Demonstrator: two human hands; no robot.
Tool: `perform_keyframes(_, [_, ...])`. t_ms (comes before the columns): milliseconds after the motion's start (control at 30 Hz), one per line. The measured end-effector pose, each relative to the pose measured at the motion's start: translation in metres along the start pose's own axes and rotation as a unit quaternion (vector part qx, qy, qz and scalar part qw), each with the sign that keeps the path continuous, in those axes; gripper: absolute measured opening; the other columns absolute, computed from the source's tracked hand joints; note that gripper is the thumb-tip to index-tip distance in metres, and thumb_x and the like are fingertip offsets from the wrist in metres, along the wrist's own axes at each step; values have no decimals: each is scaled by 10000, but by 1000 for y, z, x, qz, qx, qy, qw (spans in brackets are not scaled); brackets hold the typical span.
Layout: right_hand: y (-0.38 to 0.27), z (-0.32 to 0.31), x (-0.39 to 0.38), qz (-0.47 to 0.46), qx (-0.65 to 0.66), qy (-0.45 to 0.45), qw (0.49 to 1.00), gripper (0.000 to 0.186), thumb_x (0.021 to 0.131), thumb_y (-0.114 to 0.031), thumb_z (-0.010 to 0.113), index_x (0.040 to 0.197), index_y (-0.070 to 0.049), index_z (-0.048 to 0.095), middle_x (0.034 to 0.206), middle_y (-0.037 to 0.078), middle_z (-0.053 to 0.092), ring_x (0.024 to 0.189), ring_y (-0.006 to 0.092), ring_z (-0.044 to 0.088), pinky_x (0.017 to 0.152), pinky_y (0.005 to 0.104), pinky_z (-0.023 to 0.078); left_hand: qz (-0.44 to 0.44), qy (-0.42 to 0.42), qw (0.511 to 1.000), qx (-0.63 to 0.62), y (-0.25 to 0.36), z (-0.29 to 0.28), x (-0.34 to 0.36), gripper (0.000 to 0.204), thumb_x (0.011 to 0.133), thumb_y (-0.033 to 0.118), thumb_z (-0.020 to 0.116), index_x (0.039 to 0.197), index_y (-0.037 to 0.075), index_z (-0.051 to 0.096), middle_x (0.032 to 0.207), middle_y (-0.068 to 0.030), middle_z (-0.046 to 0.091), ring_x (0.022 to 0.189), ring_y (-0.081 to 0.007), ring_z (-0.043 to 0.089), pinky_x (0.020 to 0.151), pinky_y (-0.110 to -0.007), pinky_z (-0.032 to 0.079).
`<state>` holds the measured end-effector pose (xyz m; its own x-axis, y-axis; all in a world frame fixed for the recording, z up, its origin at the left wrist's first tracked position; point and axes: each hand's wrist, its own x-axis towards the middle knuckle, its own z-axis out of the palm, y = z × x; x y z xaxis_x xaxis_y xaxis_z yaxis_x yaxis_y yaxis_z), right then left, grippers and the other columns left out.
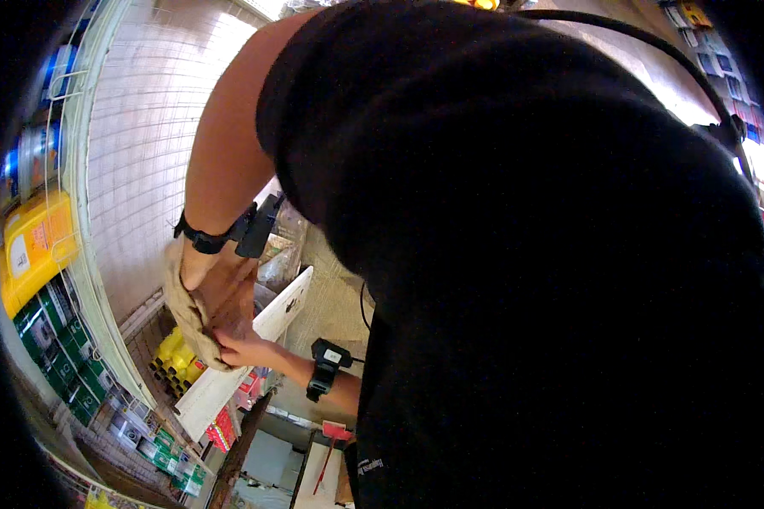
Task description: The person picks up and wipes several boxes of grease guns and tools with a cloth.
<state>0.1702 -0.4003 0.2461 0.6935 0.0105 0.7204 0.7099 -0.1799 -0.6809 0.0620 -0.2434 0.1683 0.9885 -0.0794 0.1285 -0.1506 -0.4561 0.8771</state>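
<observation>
A tan and brown cloth (197,322) hangs in folds between my two hands, above a white shelf edge. My right hand (193,270), reaching down from the top with a black strap and device at the wrist, holds the upper part of it; most of its fingers are hidden in the folds. From the lower right comes my left hand (239,348), its fingers closed on the cloth's lower edge. Just beneath the cloth, several yellow bottles with dark caps (176,360) stand together behind the shelf's front.
A white shelf board (221,386) runs diagonally under my hands. On a wire-railed rack to the left sit a yellow jug (38,246) and several green boxes (59,356). Plastic-wrapped goods (278,263) lie beyond the cloth. Red packages (222,428) hang lower down.
</observation>
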Motion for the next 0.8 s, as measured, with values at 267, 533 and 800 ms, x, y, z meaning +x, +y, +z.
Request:
perform_keyframes(267, [-2, 4, -48, -50, 58, 42, 996, 279, 807, -299, 608, 984, -97, 531, 978, 97, 498, 944, 236, 484, 825, 368, 404, -38, -127, 985, 110, -5, -12, 36, 425, 889, 243, 378, 1166, -70, 451, 1189, -232, 479, 1102, -343, 453, 955, -364, 342])
perform_keyframes(533, [62, -47, -207, 280, -205, 246, 905, 378, 689, -226, 643, 1026, -79, 558, 972, 83, 556, 955, 237, 524, 865, 357, 408, 9, -431, 817, 383, -6, 57, 64, 424, 882, 221, 382, 1185, -69, 446, 1207, -247, 475, 1116, -361, 446, 962, -362, 332])
perform_keyframes(800, [6, -198, -288, 399, -361, 423, 729, 307, 710, -171, 604, 1007, -96, 580, 967, 40, 581, 930, 221, 554, 878, 375, 404, 17, -474, 856, 203, 64, 211, 41, 424, 882, 196, 435, 1228, -50, 439, 1251, -228, 471, 1177, -361, 416, 993, -360, 294])
